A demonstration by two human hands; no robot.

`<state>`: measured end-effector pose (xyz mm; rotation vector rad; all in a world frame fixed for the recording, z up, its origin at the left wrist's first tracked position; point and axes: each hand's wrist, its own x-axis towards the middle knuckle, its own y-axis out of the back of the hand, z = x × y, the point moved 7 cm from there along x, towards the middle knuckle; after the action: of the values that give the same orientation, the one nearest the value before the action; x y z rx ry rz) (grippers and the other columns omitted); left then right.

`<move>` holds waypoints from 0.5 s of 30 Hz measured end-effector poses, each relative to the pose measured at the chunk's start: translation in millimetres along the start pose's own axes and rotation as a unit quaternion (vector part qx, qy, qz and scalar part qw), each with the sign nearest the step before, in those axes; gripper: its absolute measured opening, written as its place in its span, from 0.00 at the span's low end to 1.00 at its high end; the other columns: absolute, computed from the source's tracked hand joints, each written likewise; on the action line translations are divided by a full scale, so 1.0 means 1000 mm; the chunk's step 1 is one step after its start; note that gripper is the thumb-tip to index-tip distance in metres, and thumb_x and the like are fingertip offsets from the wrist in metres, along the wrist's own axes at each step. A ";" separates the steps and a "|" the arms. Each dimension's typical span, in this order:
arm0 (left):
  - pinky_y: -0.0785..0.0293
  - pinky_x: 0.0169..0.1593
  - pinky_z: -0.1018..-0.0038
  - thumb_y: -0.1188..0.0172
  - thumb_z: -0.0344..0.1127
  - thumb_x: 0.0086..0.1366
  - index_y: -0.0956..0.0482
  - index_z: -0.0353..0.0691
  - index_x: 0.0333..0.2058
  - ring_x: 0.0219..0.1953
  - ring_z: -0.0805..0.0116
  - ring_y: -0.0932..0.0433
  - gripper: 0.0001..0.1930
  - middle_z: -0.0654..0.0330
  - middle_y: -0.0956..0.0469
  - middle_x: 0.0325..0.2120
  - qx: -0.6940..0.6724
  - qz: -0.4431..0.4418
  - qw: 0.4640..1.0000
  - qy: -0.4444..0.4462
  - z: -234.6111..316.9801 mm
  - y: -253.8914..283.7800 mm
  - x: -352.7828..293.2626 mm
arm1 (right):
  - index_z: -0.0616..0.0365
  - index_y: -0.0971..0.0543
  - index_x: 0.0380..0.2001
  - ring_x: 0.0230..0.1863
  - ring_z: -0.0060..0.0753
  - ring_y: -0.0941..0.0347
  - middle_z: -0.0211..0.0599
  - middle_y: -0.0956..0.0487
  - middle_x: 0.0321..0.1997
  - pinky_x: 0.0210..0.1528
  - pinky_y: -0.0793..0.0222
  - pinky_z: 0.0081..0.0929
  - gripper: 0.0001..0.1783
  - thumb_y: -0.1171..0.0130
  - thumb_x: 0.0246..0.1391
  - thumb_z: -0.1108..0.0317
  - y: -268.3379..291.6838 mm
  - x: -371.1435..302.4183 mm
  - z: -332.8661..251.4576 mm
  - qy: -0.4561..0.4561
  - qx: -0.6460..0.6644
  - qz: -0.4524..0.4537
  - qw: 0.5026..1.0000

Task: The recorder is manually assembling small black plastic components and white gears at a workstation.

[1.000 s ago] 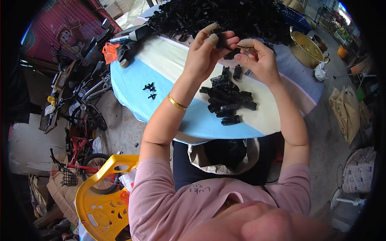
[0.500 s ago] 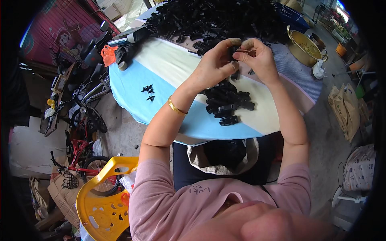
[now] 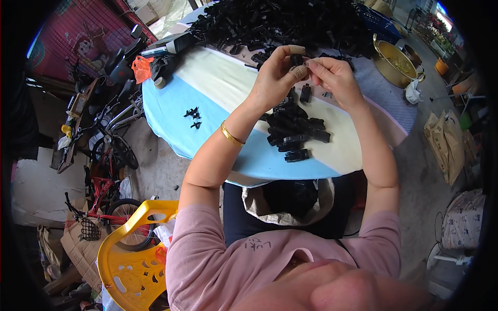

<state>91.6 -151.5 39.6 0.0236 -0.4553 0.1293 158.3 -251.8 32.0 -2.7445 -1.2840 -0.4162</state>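
Note:
Over the far middle of the table, my left hand grips a small black plastic part between taped thumb and forefinger. My right hand meets it from the right, its thumb and forefinger pinched at the part's edge; whatever is in that pinch is too small to make out. Below the hands lies a loose group of black plastic parts, with a single black part just beyond it. A great heap of similar black parts covers the far side of the table. Several tiny black pieces lie apart at the left.
The round table wears a striped cloth. An open white sack with black contents sits at my lap. Left are a yellow plastic chair and a red bicycle. A golden pot stands at the far right, beside a blue crate.
My right hand has turned and its fingertips have shifted against the part in my left hand. A single black part below the hands now shows more fully.

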 end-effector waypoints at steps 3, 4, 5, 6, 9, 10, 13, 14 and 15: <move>0.29 0.43 0.78 0.48 0.26 0.59 0.38 0.33 0.47 0.37 0.72 0.26 0.17 0.56 0.27 0.36 0.002 -0.002 1.000 -0.008 0.001 -0.001 0.001 | 0.62 0.25 0.36 0.14 0.06 0.49 0.24 0.31 0.19 0.15 0.56 0.06 0.11 0.52 0.56 0.65 0.000 0.000 0.000 0.007 0.011 -0.015 1.000; 0.28 0.41 0.79 0.46 0.26 0.58 0.37 0.32 0.45 0.36 0.74 0.27 0.17 0.57 0.27 0.35 0.006 0.003 1.000 -0.016 0.002 -0.001 0.001 | 0.61 0.25 0.35 0.14 0.06 0.50 0.23 0.31 0.18 0.15 0.56 0.07 0.11 0.52 0.57 0.65 0.000 0.000 0.002 -0.003 0.005 -0.015 1.000; 0.28 0.41 0.79 0.46 0.26 0.58 0.37 0.32 0.45 0.36 0.74 0.27 0.17 0.57 0.27 0.35 0.006 0.004 1.000 -0.016 0.001 0.000 0.001 | 0.61 0.25 0.35 0.13 0.06 0.50 0.23 0.32 0.18 0.15 0.56 0.07 0.12 0.52 0.57 0.64 -0.001 -0.001 0.003 -0.013 -0.001 -0.015 1.000; 0.29 0.41 0.79 0.46 0.26 0.58 0.37 0.32 0.45 0.36 0.74 0.27 0.16 0.58 0.27 0.35 0.014 0.004 1.000 -0.026 0.001 0.000 0.001 | 0.61 0.25 0.35 0.13 0.06 0.50 0.23 0.32 0.18 0.15 0.56 0.07 0.12 0.52 0.57 0.64 -0.001 -0.001 0.003 -0.013 -0.001 -0.016 1.000; 0.29 0.40 0.80 0.46 0.26 0.58 0.35 0.32 0.42 0.36 0.75 0.27 0.14 0.58 0.26 0.34 0.021 0.017 0.999 -0.040 0.002 0.000 0.001 | 0.61 0.25 0.35 0.13 0.06 0.50 0.23 0.32 0.17 0.15 0.56 0.07 0.11 0.53 0.57 0.65 -0.004 -0.002 0.001 -0.017 -0.013 -0.006 1.000; 0.29 0.40 0.80 0.46 0.25 0.58 0.34 0.32 0.41 0.36 0.76 0.27 0.12 0.59 0.26 0.34 0.020 0.028 0.998 -0.046 0.004 0.000 0.000 | 0.61 0.24 0.32 0.13 0.07 0.48 0.22 0.32 0.16 0.14 0.54 0.08 0.11 0.52 0.56 0.65 -0.005 -0.002 0.002 -0.018 0.000 -0.001 1.000; 0.29 0.38 0.81 0.45 0.23 0.56 0.33 0.32 0.37 0.35 0.76 0.27 0.10 0.59 0.26 0.32 0.027 0.042 0.995 -0.086 0.004 0.002 -0.001 | 0.61 0.23 0.30 0.13 0.07 0.46 0.22 0.31 0.15 0.13 0.53 0.08 0.11 0.51 0.56 0.65 -0.008 -0.002 0.006 -0.021 0.026 0.006 0.999; 0.29 0.38 0.81 0.45 0.23 0.56 0.33 0.32 0.37 0.35 0.76 0.27 0.10 0.59 0.26 0.32 0.026 0.042 0.995 -0.086 0.004 0.000 -0.001 | 0.61 0.23 0.31 0.13 0.07 0.46 0.21 0.32 0.15 0.13 0.53 0.08 0.10 0.50 0.55 0.66 -0.008 -0.003 0.007 -0.024 0.037 0.007 0.999; 0.29 0.38 0.81 0.45 0.22 0.56 0.33 0.31 0.36 0.34 0.76 0.26 0.09 0.58 0.26 0.31 0.047 0.053 0.991 -0.112 0.008 -0.001 -0.004 | 0.61 0.23 0.31 0.13 0.07 0.46 0.21 0.32 0.15 0.13 0.53 0.08 0.10 0.50 0.55 0.66 -0.009 -0.004 0.006 -0.024 0.037 0.009 0.999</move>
<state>84.7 -153.1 45.0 0.1083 -0.6756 0.2538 150.4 -247.8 24.7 -2.7177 -1.2592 -0.2966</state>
